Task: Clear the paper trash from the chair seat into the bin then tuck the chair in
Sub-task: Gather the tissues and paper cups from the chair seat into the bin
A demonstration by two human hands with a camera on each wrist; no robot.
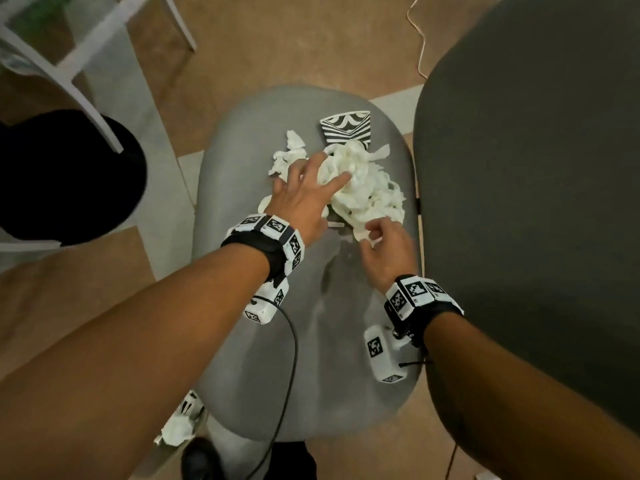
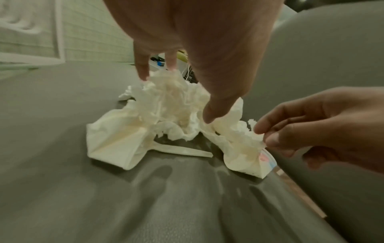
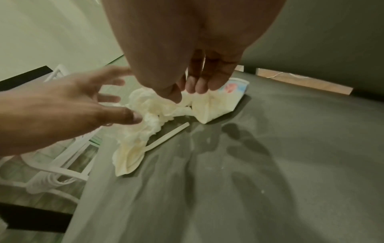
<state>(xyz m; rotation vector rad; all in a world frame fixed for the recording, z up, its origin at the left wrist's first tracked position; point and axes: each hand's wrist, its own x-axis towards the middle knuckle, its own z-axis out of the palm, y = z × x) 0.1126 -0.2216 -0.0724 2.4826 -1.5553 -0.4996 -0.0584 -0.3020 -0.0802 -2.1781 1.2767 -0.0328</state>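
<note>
here, the left hand (image 1: 300,195) spreads over crumpled paper trash (image 1: 360,188) on the chair seat (image 1: 311,341) while the right hand (image 1: 384,251) pinches its near edge (loose scraps could slip floorward, missing the bin (image 1: 52,181)).

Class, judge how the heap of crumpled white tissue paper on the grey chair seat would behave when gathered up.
The heap of crumpled white tissue paper looks floppy and light: its loose folds sag on the grey chair seat. Separate scraps suggest that pieces may drop. The right hand pinches one thin edge, which would probably tear easily.
</note>
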